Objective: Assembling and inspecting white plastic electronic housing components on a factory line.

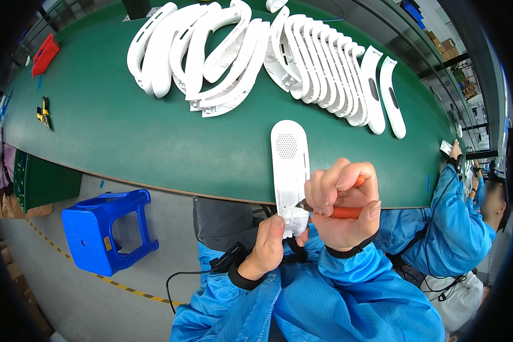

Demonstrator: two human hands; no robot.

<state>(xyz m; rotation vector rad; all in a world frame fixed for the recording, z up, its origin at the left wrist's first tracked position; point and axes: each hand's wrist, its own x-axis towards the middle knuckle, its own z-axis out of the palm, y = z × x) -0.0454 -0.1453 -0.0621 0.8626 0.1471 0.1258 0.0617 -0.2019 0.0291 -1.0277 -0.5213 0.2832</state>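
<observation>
A long white plastic housing [290, 176] with a rounded far end and a patch of small holes lies partly over the table's near edge. Its near end, a stepped white section, is held by my left hand [266, 249], thumb on one side and fingertips at the other. My right hand [350, 196] is closed around pliers with orange handles [345, 212]. Their dark metal tip reaches the right side of the housing's near end. Exactly what the jaws touch is hidden by fingers and housing.
On the green table [125, 137], curved white shells [216, 62] lie in a group, beside a row of similar ones [325, 68]. A yellow-black cutter [44, 114] and red bin [45, 55] lie left. A blue stool [105, 231] stands on the floor; a co-worker's blue sleeve [447, 188] is at right.
</observation>
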